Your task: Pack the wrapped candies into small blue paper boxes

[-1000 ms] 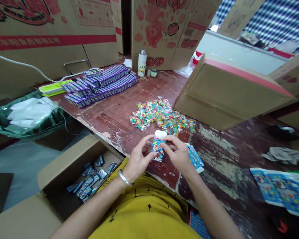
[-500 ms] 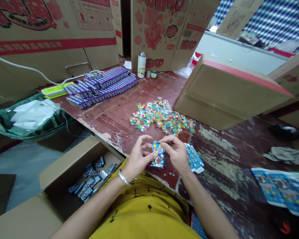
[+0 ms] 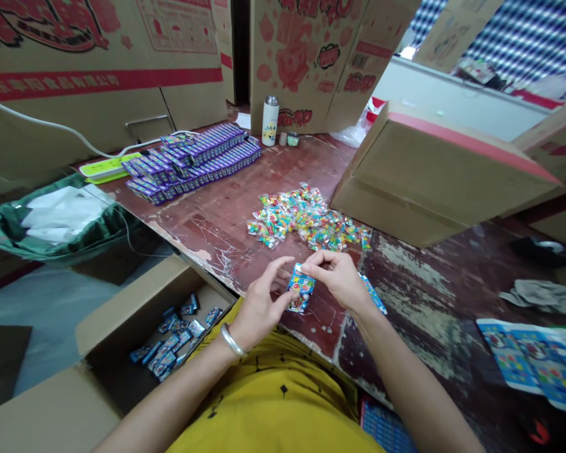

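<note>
Both hands meet at lower centre of the frame, just above the table's near edge [image 3: 226, 277]: the left hand [image 3: 259, 305] pinches the small blue box [image 3: 301, 289] from the side, the right hand [image 3: 342, 280] nips its top flap. Bare table lies between them and the candy pile [image 3: 306, 220] above; an open carton [image 3: 136, 321] sits lower left

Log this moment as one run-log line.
left hand: holds small box | right hand: pinches box top | candy pile: on table ahead | carton: lower left, boxes inside
</note>
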A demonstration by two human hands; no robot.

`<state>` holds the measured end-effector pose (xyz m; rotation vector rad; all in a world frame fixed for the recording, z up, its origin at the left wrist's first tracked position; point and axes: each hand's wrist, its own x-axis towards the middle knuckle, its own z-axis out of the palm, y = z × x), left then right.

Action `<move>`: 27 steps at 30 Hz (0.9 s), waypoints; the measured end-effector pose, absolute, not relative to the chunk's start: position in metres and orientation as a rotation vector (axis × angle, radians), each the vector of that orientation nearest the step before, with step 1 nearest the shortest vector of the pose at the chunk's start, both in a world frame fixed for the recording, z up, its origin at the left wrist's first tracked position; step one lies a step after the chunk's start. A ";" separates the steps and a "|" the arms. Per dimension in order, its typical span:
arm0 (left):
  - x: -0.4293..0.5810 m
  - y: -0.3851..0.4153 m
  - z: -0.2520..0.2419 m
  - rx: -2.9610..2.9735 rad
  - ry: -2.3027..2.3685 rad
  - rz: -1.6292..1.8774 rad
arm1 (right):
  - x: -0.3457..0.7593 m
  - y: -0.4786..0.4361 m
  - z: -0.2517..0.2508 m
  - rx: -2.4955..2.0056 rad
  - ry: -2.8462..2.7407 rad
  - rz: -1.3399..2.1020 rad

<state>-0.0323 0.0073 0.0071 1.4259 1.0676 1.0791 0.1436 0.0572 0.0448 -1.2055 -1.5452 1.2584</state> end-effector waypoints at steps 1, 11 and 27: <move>-0.033 0.007 0.007 1.417 1.060 1.073 | 0.142 0.055 0.046 -1.194 -1.590 1.190; -0.036 0.004 0.009 1.348 1.048 1.086 | 0.138 0.034 0.043 -1.136 -1.698 0.977; -0.144 0.027 0.034 1.833 1.287 0.306 | 0.222 0.048 0.020 -1.699 -1.609 0.575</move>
